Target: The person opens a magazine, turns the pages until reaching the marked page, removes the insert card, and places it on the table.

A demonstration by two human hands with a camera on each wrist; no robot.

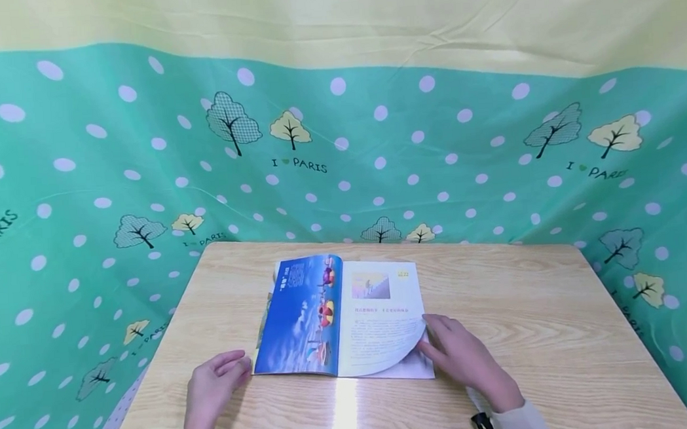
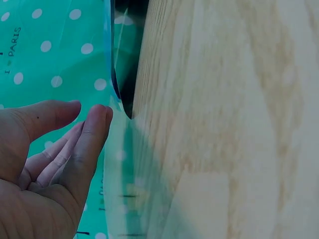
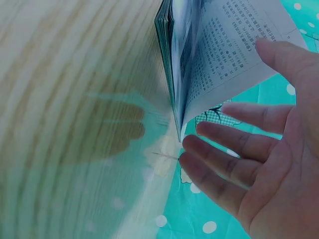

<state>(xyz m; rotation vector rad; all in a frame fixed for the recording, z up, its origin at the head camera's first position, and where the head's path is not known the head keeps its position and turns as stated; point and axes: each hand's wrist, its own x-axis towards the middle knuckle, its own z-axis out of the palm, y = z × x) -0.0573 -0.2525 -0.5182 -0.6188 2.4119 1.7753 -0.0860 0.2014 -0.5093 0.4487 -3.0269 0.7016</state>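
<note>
An open magazine [image 1: 302, 315] lies on the wooden table in the head view, its left page a blue picture with colourful figures. The right-hand page [image 1: 380, 330] carries a small picture and printed text; its lower outer corner is lifted and curls over the page beneath. At that edge is my right hand [image 1: 461, 355]. In the right wrist view the thumb of this hand [image 3: 269, 164] meets the raised page [image 3: 239, 55], with the other fingers extended and apart from it. My left hand [image 1: 215, 386] is beside the lower left corner, fingers loosely bent and holding nothing [image 2: 60, 159].
The wooden table [image 1: 531, 282] extends on both sides of the magazine, with a bright light reflection in front of it. A green dotted cloth [image 1: 374, 140] printed with trees hangs behind and at the sides. A dark band [image 1: 482, 424] sits at my right wrist.
</note>
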